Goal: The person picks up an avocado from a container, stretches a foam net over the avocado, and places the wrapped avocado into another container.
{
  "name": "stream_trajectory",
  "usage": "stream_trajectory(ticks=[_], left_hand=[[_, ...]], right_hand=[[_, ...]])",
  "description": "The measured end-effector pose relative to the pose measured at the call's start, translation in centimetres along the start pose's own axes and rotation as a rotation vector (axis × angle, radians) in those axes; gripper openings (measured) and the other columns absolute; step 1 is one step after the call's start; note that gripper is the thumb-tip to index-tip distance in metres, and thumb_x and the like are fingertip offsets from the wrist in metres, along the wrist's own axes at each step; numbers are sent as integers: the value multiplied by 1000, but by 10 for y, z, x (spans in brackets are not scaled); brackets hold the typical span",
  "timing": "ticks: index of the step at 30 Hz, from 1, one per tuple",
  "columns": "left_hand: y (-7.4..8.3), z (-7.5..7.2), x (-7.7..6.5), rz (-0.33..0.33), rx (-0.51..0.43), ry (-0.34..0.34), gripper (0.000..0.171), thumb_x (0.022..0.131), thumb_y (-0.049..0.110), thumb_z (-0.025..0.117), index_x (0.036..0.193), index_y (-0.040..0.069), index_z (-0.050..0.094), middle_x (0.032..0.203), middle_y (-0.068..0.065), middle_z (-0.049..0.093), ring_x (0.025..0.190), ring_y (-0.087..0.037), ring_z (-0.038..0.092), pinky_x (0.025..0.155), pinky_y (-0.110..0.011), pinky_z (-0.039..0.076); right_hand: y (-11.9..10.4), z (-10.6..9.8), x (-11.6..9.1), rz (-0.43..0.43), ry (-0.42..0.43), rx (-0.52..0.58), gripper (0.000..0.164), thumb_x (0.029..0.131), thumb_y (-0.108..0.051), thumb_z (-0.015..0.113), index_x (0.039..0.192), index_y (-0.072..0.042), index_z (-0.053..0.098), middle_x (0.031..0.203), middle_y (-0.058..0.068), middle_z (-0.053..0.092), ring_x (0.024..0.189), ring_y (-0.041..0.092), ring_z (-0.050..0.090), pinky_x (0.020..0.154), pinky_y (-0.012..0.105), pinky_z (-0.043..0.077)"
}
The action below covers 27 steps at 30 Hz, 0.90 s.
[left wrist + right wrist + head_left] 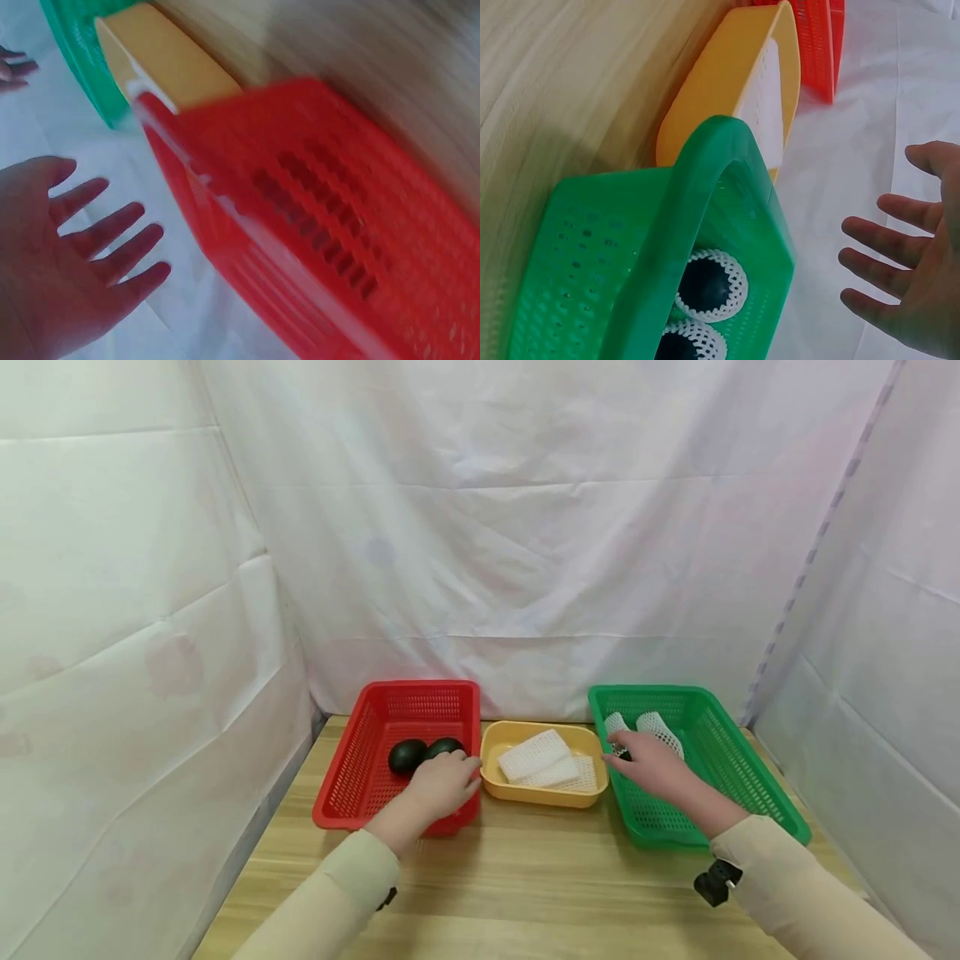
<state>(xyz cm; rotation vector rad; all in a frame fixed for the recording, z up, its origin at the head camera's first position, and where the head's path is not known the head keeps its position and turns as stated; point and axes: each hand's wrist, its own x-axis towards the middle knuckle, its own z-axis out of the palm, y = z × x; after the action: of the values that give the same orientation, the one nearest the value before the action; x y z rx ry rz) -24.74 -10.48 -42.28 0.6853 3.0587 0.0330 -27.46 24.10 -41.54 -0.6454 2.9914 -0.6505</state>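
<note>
From where I stood, the left hand (441, 782) and right hand (648, 763) were empty, fingers spread. Two dark fruits (406, 757) sat in the red basket (420, 697) by the tabletop's (540, 885) back left corner, rowed roughly along the back edge, just past the nearer, left hand.

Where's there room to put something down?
Bare tabletop lies before the yellow tray, between the sleeves; the green basket has room on its right. Crowded: the tray, mostly covered by white nets, and the basket's left, holding netted dark fruits.
</note>
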Motion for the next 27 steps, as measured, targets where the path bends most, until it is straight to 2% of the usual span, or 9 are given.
stream_trajectory(ticks=[6, 12, 16, 21, 27], left_hand=[[-30, -2, 8, 13, -67, -214, 38, 98, 33, 58, 132, 15, 60, 127, -8, 60, 117, -23, 56, 98, -42, 46], [-53, 5, 17, -42, -143, -345, 35, 98, 29, 59, 130, 16, 61, 122, -5, 61, 113, -21, 56, 102, -46, 42], [-60, 4, 22, -69, -181, -412, 36, 97, 26, 61, 132, 16, 60, 130, -8, 57, 120, -26, 52, 103, -52, 39], [-67, 6, 30, -114, -184, -526, 43, 94, 27, 65, 136, 24, 58, 140, -10, 48, 122, -30, 45, 101, -61, 36], [-72, 12, 42, -162, -203, -622, 51, 91, 29, 68, 140, 32, 53, 144, -7, 45, 123, -30, 40, 101, -60, 36]], right_hand=[[-10, 6, 0, -23, -61, 19, 44, 98, -35, 59, 125, 0, 59, 115, 15, 64, 103, 33, 61, 80, 47, 52], [-23, 16, -3, -31, -131, 33, 41, 97, -35, 60, 123, -3, 61, 113, 11, 64, 100, 28, 61, 77, 43, 51], [-28, 23, -3, -56, -160, 39, 39, 97, -35, 60, 123, -5, 61, 112, 10, 64, 100, 28, 61, 79, 43, 51], [-32, 33, -2, -92, -192, 25, 36, 97, -34, 60, 121, -7, 63, 109, 8, 65, 99, 27, 61, 80, 43, 50], [-36, 45, -3, -149, -208, 25, 34, 96, -29, 62, 120, -5, 64, 108, 9, 65, 100, 28, 61, 82, 45, 50]])
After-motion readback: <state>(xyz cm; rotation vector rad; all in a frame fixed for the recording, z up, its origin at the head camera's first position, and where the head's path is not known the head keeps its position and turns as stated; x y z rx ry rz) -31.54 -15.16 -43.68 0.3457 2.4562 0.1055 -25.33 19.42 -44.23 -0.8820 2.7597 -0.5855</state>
